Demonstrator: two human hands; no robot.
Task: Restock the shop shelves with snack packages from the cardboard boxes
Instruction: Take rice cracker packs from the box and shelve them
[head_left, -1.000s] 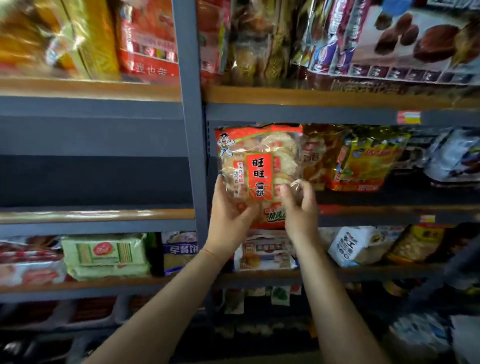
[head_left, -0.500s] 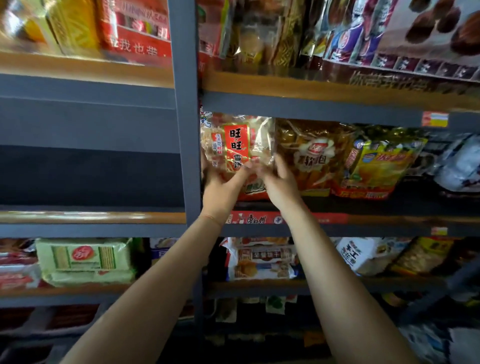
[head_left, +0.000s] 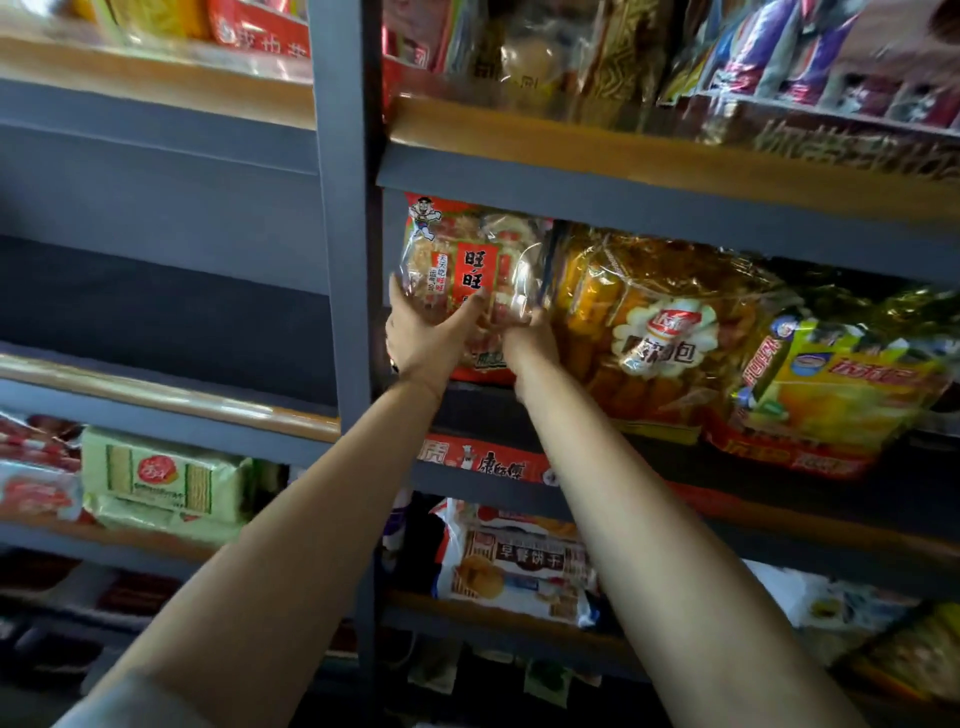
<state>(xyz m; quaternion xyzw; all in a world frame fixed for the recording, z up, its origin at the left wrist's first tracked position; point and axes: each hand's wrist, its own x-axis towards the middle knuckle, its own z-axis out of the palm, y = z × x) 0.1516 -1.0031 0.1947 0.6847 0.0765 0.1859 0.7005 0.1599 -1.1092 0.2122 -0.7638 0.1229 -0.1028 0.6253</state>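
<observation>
A clear rice-cracker bag (head_left: 467, 260) with a red label stands upright at the left end of the middle shelf (head_left: 649, 457), right of the grey upright post. My left hand (head_left: 423, 338) grips its lower left corner, thumb across the front. My right hand (head_left: 530, 340) holds its lower right edge, fingers curled behind the bag. Another red-trimmed pack (head_left: 480, 364) shows below and behind it, between my wrists. No cardboard box is in view.
An orange bread bag (head_left: 660, 332) and a yellow-green snack bag (head_left: 831, 384) fill the shelf to the right. The grey post (head_left: 343, 208) stands just left. The left bay's middle shelf (head_left: 166, 400) holds nothing visible. Green wafer packs (head_left: 161, 478) and a biscuit bag (head_left: 519, 566) lie below.
Both hands have carried the rice-cracker bag up and left, from in front of the shelf into its left end beside the post. The view has come closer to the shelf.
</observation>
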